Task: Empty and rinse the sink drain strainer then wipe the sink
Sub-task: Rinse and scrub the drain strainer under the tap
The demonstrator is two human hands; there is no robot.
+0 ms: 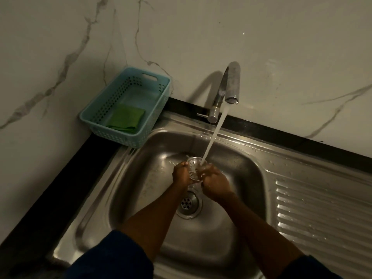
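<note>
Both hands hold the strainer (196,168) up under the running water (213,133), over the middle of the sink (141,178). The left hand (181,173) has its grip curled round the strainer's left edge. The right hand (216,183) has its grip curled round the right edge. Water from the tap (231,83) falls right into the strainer, so the rinse is going on now. I cannot see any bits in it, so the emptying looks done.

The drain hole (188,204) below is open, and the strainer has to go back there. The wipe is not done yet. The green cloth (126,118) lies folded in the blue basket (159,117), far left on the worktop.

There is lots of room inside the sink bowl. The tap spout hangs over the far side. The basket sits right at the sink's far left corner, so reaching for the cloth needs a little care.
</note>
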